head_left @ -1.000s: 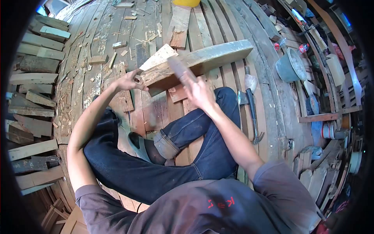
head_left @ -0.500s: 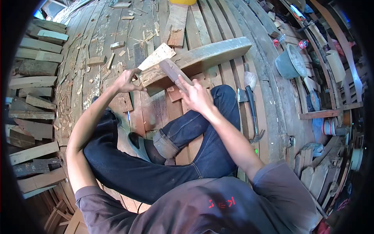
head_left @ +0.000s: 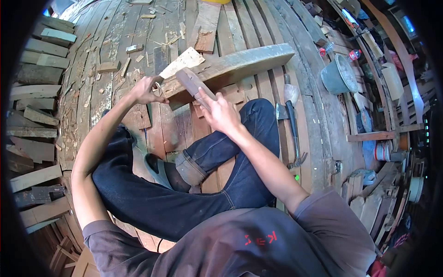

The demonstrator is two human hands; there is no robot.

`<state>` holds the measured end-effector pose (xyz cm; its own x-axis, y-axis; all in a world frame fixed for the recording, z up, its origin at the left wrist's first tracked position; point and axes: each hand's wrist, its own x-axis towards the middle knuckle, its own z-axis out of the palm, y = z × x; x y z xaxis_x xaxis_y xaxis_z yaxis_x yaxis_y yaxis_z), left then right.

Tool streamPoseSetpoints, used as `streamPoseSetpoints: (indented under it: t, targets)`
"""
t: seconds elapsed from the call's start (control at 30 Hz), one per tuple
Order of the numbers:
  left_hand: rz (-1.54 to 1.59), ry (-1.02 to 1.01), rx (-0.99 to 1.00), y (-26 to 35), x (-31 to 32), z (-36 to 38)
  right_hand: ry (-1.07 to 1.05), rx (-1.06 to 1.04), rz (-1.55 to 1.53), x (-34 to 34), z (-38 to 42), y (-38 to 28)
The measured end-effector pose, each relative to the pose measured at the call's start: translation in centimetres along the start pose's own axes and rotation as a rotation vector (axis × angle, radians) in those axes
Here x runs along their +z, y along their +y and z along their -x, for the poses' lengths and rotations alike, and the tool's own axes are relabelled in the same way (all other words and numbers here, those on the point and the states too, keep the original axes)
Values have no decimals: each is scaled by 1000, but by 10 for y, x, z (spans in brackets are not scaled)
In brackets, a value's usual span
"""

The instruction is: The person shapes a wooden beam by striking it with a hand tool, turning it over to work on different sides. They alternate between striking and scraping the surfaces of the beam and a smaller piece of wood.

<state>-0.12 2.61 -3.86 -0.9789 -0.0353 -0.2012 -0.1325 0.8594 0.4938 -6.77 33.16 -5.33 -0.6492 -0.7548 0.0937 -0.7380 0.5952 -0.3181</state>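
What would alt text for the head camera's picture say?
A seated person's right hand holds a dark block over a thick wooden beam, the left hand at the beam's end; a claw hammer lies on the plank floor.

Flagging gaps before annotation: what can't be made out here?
All in the head view:
Held block: lower end, covered by the right hand.
Left hand: contact with the thick beam, too small to tell.
Yellow object: rest cut off by top edge.
Red shirt print: full wording, small and blurred.
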Motion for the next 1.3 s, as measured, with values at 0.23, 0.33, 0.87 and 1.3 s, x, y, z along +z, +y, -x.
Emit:
streamPoseSetpoints:
  t: [0.23, 0.33, 0.87, 1.3]
  targets:
    - [30, 74, 40, 0, 5, 10, 76, 420, 138, -44, -41, 166]
    - [18, 67, 43, 1, 4, 8, 91, 490, 225, -37, -37, 114]
    - [-51, 104, 25, -6, 15, 3, 104, 436, -60, -56, -62, 192]
    - [-143, 18, -10, 2, 21, -22, 66, 264, 12, -48, -63, 260]
